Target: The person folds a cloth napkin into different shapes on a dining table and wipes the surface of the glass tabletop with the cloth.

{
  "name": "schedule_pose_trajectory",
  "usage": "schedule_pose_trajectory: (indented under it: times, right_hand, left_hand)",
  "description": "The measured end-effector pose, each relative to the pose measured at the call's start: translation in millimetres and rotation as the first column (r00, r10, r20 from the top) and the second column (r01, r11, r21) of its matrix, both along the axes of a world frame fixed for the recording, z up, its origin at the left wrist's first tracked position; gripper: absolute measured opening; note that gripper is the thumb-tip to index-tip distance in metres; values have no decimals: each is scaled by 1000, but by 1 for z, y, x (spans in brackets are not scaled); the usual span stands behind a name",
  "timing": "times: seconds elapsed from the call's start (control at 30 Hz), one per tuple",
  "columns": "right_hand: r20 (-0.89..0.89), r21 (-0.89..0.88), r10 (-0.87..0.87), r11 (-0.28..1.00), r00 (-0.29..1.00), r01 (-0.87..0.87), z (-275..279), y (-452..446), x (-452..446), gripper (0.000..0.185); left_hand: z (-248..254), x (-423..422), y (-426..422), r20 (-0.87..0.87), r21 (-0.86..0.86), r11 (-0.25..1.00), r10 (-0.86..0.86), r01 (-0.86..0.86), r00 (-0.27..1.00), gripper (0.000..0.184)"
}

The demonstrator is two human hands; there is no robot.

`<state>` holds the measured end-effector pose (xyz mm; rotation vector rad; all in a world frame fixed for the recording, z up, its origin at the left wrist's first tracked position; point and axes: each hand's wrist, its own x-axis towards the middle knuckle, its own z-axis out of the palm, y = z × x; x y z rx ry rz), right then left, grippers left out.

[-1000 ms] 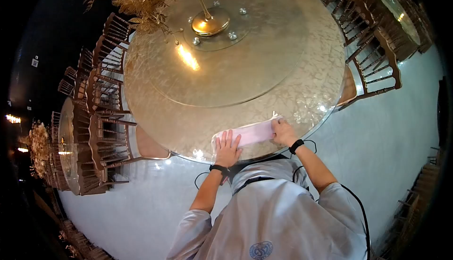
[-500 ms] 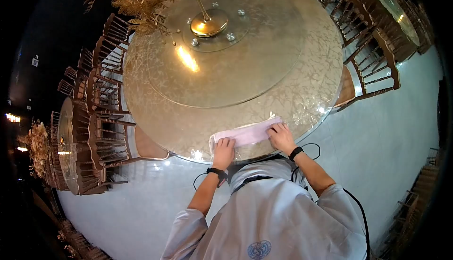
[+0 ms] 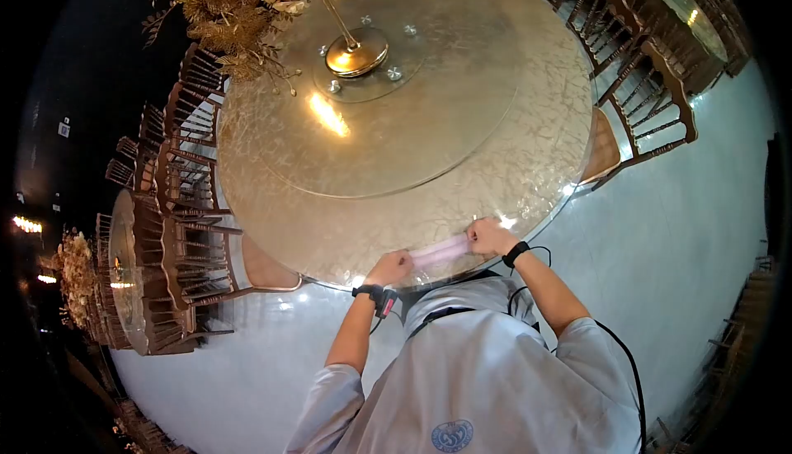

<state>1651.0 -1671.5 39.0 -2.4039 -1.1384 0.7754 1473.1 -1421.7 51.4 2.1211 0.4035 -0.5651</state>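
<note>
A pink cloth (image 3: 440, 253) is stretched between my hands just over the near edge of the round table (image 3: 346, 223). Its left end is in my closed left hand (image 3: 388, 268). My right hand (image 3: 490, 236) grips the other end in a fist. The cloth looks bunched into a narrow strip and is slightly blurred. Black bands sit on both wrists, with cables running from them.
A glass turntable (image 3: 462, 108) covers the table's middle, bearing a gold-stemmed flower arrangement (image 3: 356, 54) and several small clear knobs. Wooden chairs (image 3: 652, 108) line the right, more chairs (image 3: 194, 182) the left. Another round table (image 3: 128, 272) stands at far left.
The cloth lay flat under my fingertips; now both hands have closed on its ends and it is gathered narrower. My left hand has shifted slightly down. The camera view tilted a little.
</note>
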Motion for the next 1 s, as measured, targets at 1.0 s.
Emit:
schedule_pose_trajectory:
  times: [1.0]
  right_hand:
    - [537,220,-105,975,837,-19,6,12,-40,28]
  left_hand:
    - [-11,-17,-32,449,623,778,-272,-80,851,34]
